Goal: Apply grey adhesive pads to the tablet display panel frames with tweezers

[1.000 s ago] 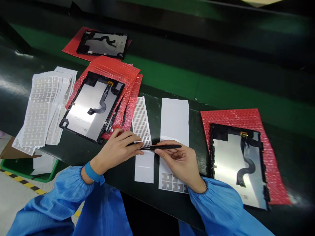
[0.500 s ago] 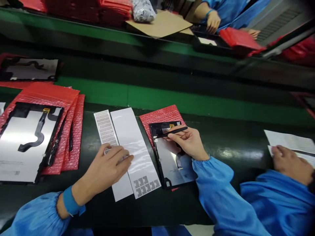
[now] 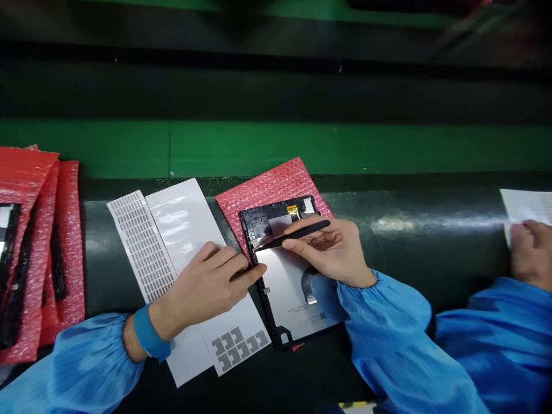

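Note:
A display panel (image 3: 284,287) with a silver back and black frame lies tilted on a red bubble-wrap pouch (image 3: 276,181). My right hand (image 3: 334,250) grips black tweezers (image 3: 302,231) over its upper part; their tip meets the panel's upper left edge, where a small pale tab sits. My left hand (image 3: 211,282) is palm down with bent fingers, its thumb on the panel's left edge just below that tip; some fingertips are hidden. Under and beside this hand are a white sheet of small labels (image 3: 144,244) and a white sheet with grey stickers (image 3: 237,345).
Several red bubble-wrap pouches (image 3: 69,230) with black-framed panels are stacked at the left. At the far right, a co-worker's hand (image 3: 532,253) rests by a white sheet (image 3: 526,204). A green strip (image 3: 345,149) runs along the back of the dark work surface (image 3: 409,241).
My left hand has moved right from the label sheets to the panel's edge. The tweezers' tip has shifted down and left to that edge. The view has tilted down and turned right.

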`<state>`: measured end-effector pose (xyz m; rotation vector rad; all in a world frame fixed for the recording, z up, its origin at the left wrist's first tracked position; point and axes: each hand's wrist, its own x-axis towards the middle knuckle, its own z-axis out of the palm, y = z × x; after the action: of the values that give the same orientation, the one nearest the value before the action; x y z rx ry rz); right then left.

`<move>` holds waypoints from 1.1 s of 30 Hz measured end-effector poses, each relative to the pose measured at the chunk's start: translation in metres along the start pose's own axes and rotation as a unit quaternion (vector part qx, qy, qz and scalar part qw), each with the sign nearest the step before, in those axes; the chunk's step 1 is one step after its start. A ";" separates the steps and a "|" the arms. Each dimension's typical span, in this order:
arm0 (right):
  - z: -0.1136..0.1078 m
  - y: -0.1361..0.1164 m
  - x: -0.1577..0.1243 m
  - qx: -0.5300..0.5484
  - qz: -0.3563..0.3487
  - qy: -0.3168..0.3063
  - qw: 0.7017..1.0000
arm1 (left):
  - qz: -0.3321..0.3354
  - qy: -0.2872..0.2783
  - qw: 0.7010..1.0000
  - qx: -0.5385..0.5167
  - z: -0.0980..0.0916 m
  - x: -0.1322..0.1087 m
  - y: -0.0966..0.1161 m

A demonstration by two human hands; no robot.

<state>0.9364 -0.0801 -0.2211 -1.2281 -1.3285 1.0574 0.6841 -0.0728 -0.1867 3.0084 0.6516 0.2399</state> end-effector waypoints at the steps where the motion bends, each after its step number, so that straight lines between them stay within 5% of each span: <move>1: 0.000 0.000 0.000 0.004 -0.001 -0.002 1.000 | -0.001 -0.001 1.000 -0.004 0.000 0.000 0.000; 15: -0.003 -0.001 0.001 -0.016 -0.059 -0.021 0.998 | -0.010 0.036 0.999 0.014 -0.004 0.002 0.001; 29: -0.002 0.001 0.000 -0.002 -0.017 -0.030 0.999 | -0.059 0.045 0.997 0.005 0.001 0.004 0.008; 33: 0.004 0.007 0.001 0.064 0.005 0.019 0.998 | -0.085 0.046 0.995 -0.023 0.002 0.005 0.014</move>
<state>0.9334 -0.0780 -0.2287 -1.1535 -1.2080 1.1043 0.6940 -0.0833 -0.1867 2.8913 0.8926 0.3794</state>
